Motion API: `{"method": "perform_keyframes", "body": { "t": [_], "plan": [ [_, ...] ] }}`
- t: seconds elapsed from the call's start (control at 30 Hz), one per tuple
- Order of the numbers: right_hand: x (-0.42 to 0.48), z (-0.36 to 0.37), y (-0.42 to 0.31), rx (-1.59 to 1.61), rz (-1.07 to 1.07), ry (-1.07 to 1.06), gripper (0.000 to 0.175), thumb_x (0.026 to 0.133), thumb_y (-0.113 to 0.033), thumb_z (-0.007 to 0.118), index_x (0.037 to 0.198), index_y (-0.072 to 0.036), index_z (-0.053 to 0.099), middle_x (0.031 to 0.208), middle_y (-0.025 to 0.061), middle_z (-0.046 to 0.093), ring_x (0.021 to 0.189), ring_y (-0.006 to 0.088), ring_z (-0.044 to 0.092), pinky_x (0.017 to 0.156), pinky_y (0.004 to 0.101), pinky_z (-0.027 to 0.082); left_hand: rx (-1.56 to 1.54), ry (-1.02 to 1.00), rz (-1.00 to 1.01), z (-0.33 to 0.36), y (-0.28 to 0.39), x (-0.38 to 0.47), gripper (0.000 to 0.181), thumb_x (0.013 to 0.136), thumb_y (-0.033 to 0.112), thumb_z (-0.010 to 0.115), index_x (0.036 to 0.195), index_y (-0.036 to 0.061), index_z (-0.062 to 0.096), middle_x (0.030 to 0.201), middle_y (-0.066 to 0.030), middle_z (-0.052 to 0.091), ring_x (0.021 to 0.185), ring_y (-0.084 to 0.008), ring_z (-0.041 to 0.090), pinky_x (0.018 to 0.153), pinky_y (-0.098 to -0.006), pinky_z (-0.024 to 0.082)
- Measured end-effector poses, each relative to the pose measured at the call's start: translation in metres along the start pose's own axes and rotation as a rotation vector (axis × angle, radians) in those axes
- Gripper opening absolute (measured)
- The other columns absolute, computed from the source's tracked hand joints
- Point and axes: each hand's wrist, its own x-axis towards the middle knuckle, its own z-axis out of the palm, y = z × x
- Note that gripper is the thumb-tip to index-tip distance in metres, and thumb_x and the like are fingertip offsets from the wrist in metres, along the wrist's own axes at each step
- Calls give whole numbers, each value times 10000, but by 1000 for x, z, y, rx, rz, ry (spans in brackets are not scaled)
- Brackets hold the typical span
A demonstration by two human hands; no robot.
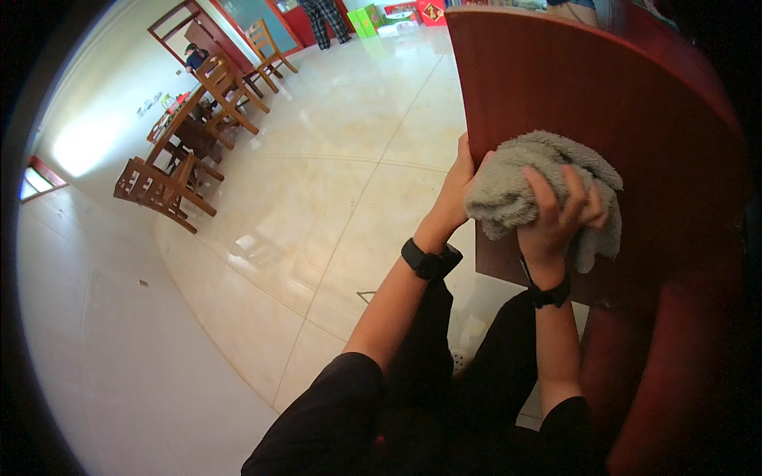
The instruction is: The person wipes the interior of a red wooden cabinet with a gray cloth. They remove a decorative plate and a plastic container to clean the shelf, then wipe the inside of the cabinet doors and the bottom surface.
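Note:
A bunched grey towel [512,178] lies against the dark reddish-brown wooden panel [553,77] to my right. My right hand [550,217] is on the towel, its fingers spread and curled into the folds, with part of the cloth hanging below. At the panel's left edge is my left hand [461,181], thumb side up; the towel and the panel hide most of its fingers. Whether it grips the edge or only rests there is hard to see. Both wrists wear black bands.
Reddish wooden furniture [634,363] continues below the panel. A wooden table [175,122] with wooden chairs [229,89] stands along the far wall, where a person [196,58] sits. Another person [324,24] stands near green boxes [364,21]. Glossy tiles [297,238] cover the floor.

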Motion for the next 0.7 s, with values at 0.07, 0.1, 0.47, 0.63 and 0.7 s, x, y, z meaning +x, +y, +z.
{"method": "perform_keyframes", "body": {
  "t": [0.07, 0.1, 0.47, 0.63, 0.7],
  "plan": [
    [-6, 5, 5, -1, -5, -5, 465, 695, -318, 718, 1090, -381, 480, 1155, -31, 416, 1134, 256, 298, 907, 503, 189, 11, -43, -40, 2, -10, 8, 616, 868, 291, 560, 1300, 50, 193, 1237, -177, 466, 1110, -240, 500, 902, -336, 429],
    [-8, 10, 6, 18, 5, -25, 460, 695, -304, 716, 1080, -392, 479, 1143, -37, 413, 1137, 249, 288, 905, 503, 179, 37, -78, -104, -1, -19, 11, 769, 781, 326, 690, 1272, 58, 162, 1251, -179, 445, 1124, -234, 494, 887, -335, 453],
    [-26, 45, 47, -12, -104, -226, 422, 709, -234, 705, 1050, -349, 484, 1121, -69, 427, 1001, 226, 333, 892, 463, 232, -91, 47, -220, 20, -64, 55, 417, 954, 374, 394, 1201, 110, 186, 1120, -150, 481, 996, -206, 548, 765, -308, 506],
    [-25, 56, 50, -22, -76, -185, 427, 711, -215, 706, 1048, -355, 485, 1091, -70, 454, 966, 216, 341, 852, 354, 294, -136, 81, -228, 30, -73, 65, 334, 962, 402, 354, 1144, 145, 240, 1091, -130, 483, 986, -206, 537, 764, -330, 502],
    [-35, 58, 49, 12, -57, -201, 427, 709, -217, 708, 1046, -358, 487, 1090, -70, 454, 970, 216, 339, 853, 368, 292, -183, 117, -193, 31, -77, 64, 341, 961, 418, 345, 1162, 160, 249, 1107, -117, 468, 1001, -225, 524, 786, -363, 494]
  ]
}}
